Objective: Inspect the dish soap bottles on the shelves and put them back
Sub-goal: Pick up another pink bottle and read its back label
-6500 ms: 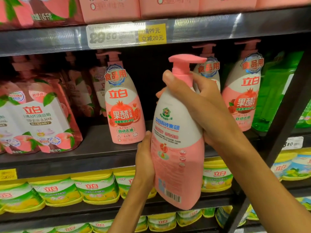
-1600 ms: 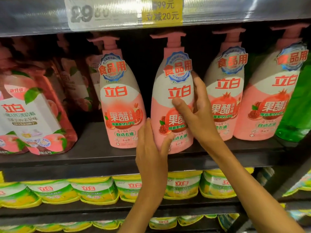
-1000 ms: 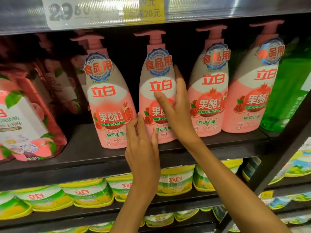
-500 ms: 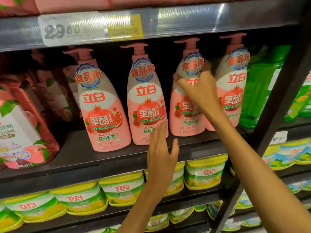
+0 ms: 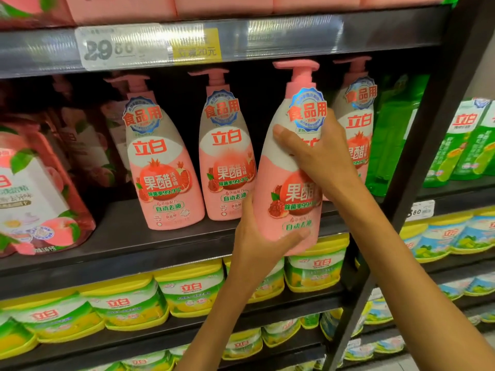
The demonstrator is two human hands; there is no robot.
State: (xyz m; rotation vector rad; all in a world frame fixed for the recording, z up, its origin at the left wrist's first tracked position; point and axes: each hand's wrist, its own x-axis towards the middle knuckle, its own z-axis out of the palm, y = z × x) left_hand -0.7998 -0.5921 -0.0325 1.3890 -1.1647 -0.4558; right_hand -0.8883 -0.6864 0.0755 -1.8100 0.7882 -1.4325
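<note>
Now, bottle in hand: a pink pump bottle [image 5: 288, 183] is held in front of the middle shelf [image 5: 120, 236], its base out past and slightly below the shelf's front edge, so it no longer stands there.
Long axis: nearly upright, pump head [image 5: 296, 66] at the top just under the price rail [image 5: 150, 45], the top leaning a little to the right; printed front faces the camera.
Right hand: the right hand [image 5: 318, 153] wraps the bottle's upper half from the right, thumb across the white shoulder, fingers hidden behind.
Left hand: the left hand [image 5: 257, 236] cups the lower left side near the base, thumb curled across the front bottom.
Which is nearer: both grasp the bottle; the right sits high, the left low, so the bottle could be turned between them.
Way to the gap: its slot seems to lie straight behind it, between the second bottle [image 5: 227, 162] on the left and the far bottle [image 5: 357, 129] on the right, which the held one partly covers.
Neighbours: a first bottle [image 5: 160, 170] stands further left; green bottles [image 5: 396, 135] stand right of the pink row.
Judgement: inspection looks under way; returning it would mean lifting the base over the shelf edge and pushing back.
</note>
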